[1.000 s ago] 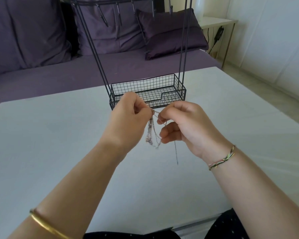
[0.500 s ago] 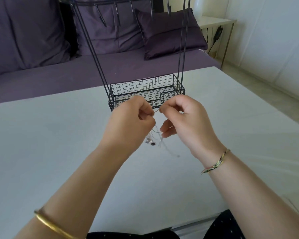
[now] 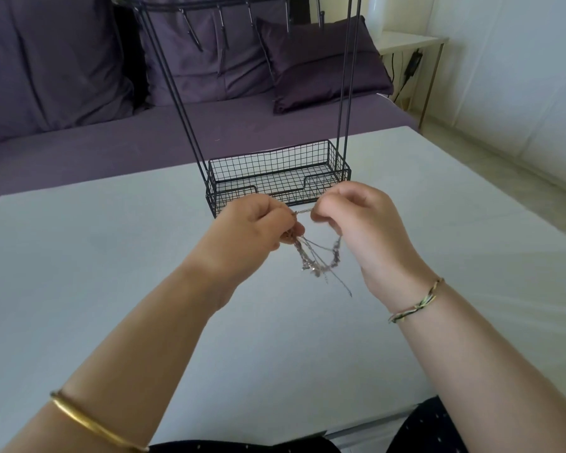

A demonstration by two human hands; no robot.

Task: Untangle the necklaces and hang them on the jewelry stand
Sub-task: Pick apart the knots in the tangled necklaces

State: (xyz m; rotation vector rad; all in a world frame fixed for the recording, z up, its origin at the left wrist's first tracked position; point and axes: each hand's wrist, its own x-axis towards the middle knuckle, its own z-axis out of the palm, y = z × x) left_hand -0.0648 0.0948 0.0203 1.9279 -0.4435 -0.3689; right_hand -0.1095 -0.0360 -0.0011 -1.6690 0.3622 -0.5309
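Teasing apart the thin silver-coloured chain necklaces [image 3: 314, 259] is the step I am on; none of them hangs on the tall black wire jewelry stand [image 3: 276, 166] yet. My left hand [image 3: 255, 230] is closed, pinching the knotted bunch at its top. My right hand [image 3: 356, 223] is closed too, pinching a short run of chain drawn level between the two hands, with another strand looping down from under its palm.

The tangle dangles between my hands above the white bench [image 3: 111, 256], just on the near side of the stand's mesh basket. A few loose ends trail down to the right. The row of metal hooks [image 3: 223, 34] at the far top looks bare.

Next, I judge, I should find which strand runs free and draw it gently out to the right while the left hand keeps the knot from tightening. Pulling hard would likely cinch it.
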